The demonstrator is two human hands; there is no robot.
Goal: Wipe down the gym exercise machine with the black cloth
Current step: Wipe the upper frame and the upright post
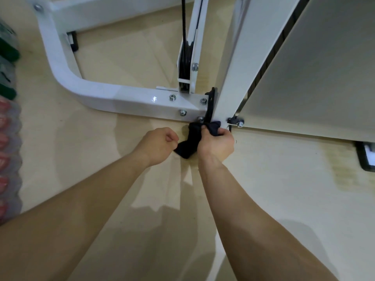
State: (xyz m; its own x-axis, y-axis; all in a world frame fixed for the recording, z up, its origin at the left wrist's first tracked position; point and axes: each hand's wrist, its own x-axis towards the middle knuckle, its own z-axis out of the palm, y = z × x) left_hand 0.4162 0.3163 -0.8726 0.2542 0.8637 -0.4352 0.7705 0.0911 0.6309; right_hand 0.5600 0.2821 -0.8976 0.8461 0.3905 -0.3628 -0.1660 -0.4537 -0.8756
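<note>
The gym machine's white steel frame (129, 99) curves across the floor and meets an upright post (231, 63) at a bolted joint. My right hand (218, 144) grips the black cloth (191, 138) and holds its upper end against the foot of the post. The cloth's lower end hangs toward the floor between my hands. My left hand (159, 146) is curled into a fist just left of the cloth's lower end; whether it holds that end is hidden.
A black pulley (185, 55) with a belt stands in a white bracket behind the joint. A large white panel (316, 78) fills the right side. Black rubber feet (365, 157) rest on the beige floor. Green and red items (7, 122) line the left edge.
</note>
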